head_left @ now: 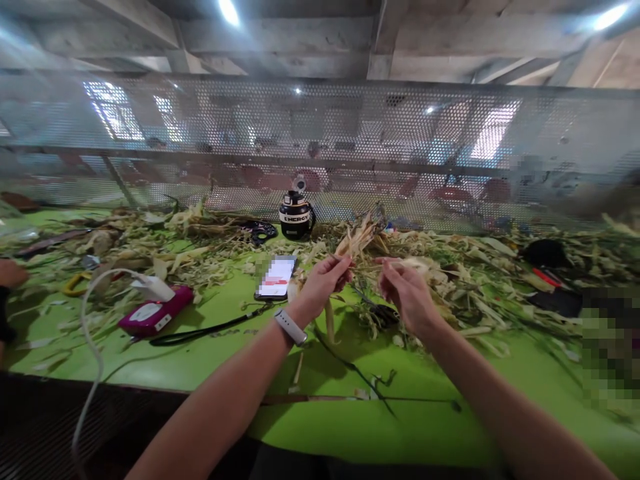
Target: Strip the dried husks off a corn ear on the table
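Left hand (324, 285), right hand (407, 293) apart, husks (193, 257) around — table edge (150, 385) nearer

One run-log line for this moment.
left hand: pinched, hold unclear, husk strip below | right hand: curled, hold unclear | phone: on table, left of hands

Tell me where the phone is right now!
In the head view, the phone lies left of centre on the green table, just left of the left hand, with the black bottle behind it.

The head camera looks forward and down at both hands (323, 283) (407, 293).
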The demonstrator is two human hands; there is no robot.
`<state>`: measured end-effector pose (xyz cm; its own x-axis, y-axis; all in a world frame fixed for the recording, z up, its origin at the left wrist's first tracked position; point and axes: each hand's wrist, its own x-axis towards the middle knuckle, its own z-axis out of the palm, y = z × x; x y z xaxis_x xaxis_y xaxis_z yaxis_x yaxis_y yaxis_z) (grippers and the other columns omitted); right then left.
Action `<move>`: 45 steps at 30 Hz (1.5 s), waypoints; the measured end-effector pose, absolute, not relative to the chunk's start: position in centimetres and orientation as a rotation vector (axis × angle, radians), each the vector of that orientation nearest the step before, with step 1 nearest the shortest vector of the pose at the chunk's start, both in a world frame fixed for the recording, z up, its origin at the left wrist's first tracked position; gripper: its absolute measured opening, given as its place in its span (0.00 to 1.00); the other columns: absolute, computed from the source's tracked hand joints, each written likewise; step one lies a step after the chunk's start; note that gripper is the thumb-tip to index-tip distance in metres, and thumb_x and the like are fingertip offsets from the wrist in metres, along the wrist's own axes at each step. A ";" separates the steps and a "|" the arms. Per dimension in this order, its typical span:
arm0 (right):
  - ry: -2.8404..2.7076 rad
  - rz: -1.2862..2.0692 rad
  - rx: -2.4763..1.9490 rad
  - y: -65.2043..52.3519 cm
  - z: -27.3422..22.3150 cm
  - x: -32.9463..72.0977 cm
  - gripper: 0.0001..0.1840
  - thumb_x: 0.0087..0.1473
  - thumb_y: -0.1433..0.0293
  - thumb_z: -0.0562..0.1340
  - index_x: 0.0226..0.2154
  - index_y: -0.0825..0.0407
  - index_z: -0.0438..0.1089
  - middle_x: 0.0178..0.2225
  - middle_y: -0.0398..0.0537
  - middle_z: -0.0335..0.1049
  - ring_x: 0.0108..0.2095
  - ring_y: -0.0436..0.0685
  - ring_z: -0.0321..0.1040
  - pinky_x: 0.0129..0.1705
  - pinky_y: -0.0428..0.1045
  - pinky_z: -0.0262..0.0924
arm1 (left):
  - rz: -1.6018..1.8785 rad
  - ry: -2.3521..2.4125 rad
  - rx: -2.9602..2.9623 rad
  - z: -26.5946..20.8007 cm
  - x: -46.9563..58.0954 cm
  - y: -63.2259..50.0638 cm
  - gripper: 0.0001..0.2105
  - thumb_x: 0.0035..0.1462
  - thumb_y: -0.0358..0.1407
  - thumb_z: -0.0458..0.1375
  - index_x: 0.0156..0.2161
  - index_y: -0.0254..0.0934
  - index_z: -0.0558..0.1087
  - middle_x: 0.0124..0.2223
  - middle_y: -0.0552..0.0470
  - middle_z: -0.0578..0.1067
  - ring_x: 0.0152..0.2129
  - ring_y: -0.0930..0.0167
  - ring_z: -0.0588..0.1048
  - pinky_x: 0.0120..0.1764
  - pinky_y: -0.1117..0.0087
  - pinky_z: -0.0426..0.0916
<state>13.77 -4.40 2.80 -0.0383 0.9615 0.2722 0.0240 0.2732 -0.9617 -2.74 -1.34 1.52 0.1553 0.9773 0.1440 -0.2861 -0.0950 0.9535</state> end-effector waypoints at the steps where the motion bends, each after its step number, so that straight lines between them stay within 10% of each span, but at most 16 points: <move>1: -1.405 0.921 -0.988 -4.4 2.8 13.7 0.20 0.49 0.52 0.58 0.31 0.52 0.66 0.21 0.41 0.64 0.19 0.49 0.58 0.22 0.46 0.57 | 1.289 0.861 1.207 1.5 -2.8 -1.3 0.13 0.48 0.44 0.60 0.28 0.33 0.69 0.20 0.58 0.66 0.15 0.81 0.59 0.19 0.79 0.51; 9: -1.767 -0.006 -1.046 -4.5 2.2 14.3 0.15 0.57 0.61 0.51 0.31 0.50 0.69 0.34 0.53 0.71 0.38 0.59 0.66 0.43 0.54 0.59 | 0.787 0.793 1.799 1.7 -3.3 -1.9 0.12 0.50 0.43 0.57 0.27 0.35 0.69 0.19 0.56 0.69 0.14 0.79 0.61 0.18 0.77 0.53; 14: -1.783 0.070 -1.318 -4.4 1.3 13.9 0.15 0.58 0.60 0.49 0.26 0.49 0.63 0.20 0.45 0.62 0.22 0.53 0.59 0.28 0.47 0.52 | 0.743 0.690 1.911 1.3 -2.9 -2.2 0.08 0.50 0.39 0.57 0.29 0.36 0.69 0.24 0.54 0.72 0.20 0.76 0.68 0.24 0.76 0.61; 21: -1.639 0.218 -1.204 -4.2 1.7 13.7 0.14 0.58 0.60 0.49 0.25 0.49 0.56 0.21 0.41 0.58 0.23 0.51 0.53 0.29 0.46 0.51 | 0.968 0.662 1.718 1.7 -2.6 -2.6 0.16 0.48 0.37 0.61 0.42 0.36 0.65 0.25 0.56 0.70 0.23 0.75 0.69 0.30 0.74 0.63; 32: -1.588 0.870 -1.106 -4.1 1.7 13.6 0.17 0.52 0.54 0.56 0.32 0.51 0.60 0.15 0.34 0.50 0.15 0.47 0.46 0.17 0.44 0.43 | 0.866 0.623 1.604 1.7 -2.6 -2.2 0.17 0.45 0.44 0.63 0.34 0.34 0.66 0.27 0.55 0.69 0.23 0.78 0.66 0.28 0.74 0.63; 39: -1.678 0.787 -0.946 -3.9 2.1 13.5 0.15 0.51 0.57 0.59 0.30 0.54 0.66 0.25 0.44 0.65 0.25 0.50 0.61 0.27 0.45 0.57 | 0.785 0.667 1.770 1.3 -2.9 -2.1 0.21 0.49 0.41 0.60 0.44 0.35 0.58 0.27 0.56 0.69 0.22 0.76 0.67 0.27 0.73 0.62; 45: -1.492 0.428 -0.991 -3.5 1.4 14.1 0.12 0.52 0.60 0.58 0.32 0.53 0.66 0.26 0.46 0.67 0.31 0.54 0.64 0.31 0.48 0.59 | 1.512 0.921 2.208 2.3 -3.0 -3.1 0.12 0.51 0.40 0.58 0.38 0.35 0.66 0.40 0.45 0.71 0.41 0.67 0.69 0.45 0.64 0.62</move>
<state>14.06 -3.53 1.44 0.0999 0.7762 0.6225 0.3285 0.5648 -0.7570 -2.95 -3.08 2.33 0.2363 0.6592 0.7139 0.3317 -0.7453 0.5784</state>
